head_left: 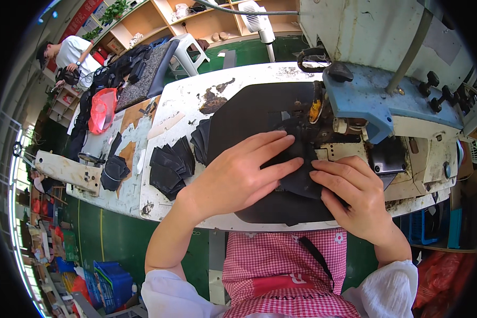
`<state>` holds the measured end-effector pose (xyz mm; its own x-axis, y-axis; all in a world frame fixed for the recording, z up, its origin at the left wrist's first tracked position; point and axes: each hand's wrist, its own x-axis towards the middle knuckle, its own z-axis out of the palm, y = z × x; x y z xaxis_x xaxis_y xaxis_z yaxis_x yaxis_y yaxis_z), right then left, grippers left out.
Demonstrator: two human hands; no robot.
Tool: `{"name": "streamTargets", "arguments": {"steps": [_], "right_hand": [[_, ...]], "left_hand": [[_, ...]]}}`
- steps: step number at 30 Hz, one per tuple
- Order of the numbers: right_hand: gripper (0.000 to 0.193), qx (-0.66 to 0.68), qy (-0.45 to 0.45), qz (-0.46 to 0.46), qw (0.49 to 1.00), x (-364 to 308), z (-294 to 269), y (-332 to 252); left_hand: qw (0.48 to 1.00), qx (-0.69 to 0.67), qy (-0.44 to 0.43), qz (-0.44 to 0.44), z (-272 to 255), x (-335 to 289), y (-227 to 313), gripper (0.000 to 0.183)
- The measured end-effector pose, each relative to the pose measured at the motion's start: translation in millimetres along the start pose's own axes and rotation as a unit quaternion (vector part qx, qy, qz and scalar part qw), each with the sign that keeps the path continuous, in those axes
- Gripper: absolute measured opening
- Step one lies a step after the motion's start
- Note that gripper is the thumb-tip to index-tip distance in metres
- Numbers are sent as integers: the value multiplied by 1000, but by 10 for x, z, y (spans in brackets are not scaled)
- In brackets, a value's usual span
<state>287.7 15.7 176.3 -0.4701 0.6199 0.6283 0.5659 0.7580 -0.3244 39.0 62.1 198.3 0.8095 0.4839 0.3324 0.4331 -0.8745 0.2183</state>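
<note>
A small black piece of sheet material (301, 180) lies under my fingers at the working end of a blue and cream bench machine (363, 95). My left hand (241, 172) rests on it with the fingers stretched out and spread, fingertips pressing its surface. At the piece's right edge, my right hand (352, 191) is closed, its fingers bent over the material and the thumb lower down. Beneath both hands a large black board (249, 114) covers part of the white table (177, 98). The machine's exact contact point with the piece is hard to make out.
Stacks of cut black pieces (169, 164) lie left of my left forearm. Further left, a side table holds a red plastic bag (102, 110) and a bundle of black pieces (115, 172). Another person (78, 55) works at the far left. A white stool (188, 53) stands behind.
</note>
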Motion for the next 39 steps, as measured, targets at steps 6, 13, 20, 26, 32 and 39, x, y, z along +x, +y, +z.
{"name": "streamTargets", "arguments": {"steps": [6,13,20,26,32,39], "right_hand": [[34,9,12,20,1000,-6,24,-16],[27,-9,20,-12,1000,2,34,-6],[27,-15,14,-13,1000,21,27,-23],[27,-12,4,-5,1000,30,14,-20],[25,-7,15,1,1000,30,15,-19],[24,-8,20,0,1000,19,17,-12]], "left_hand": [[1000,-20,-1,4,2,34,-116,51],[999,-39,-6,32,-4,62,-321,50],[999,-27,0,31,-5,84,-419,51],[1000,-11,17,12,22,103,-420,50],[994,100,48,-8,83,94,-305,42],[981,181,61,-34,117,120,-256,37]]}}
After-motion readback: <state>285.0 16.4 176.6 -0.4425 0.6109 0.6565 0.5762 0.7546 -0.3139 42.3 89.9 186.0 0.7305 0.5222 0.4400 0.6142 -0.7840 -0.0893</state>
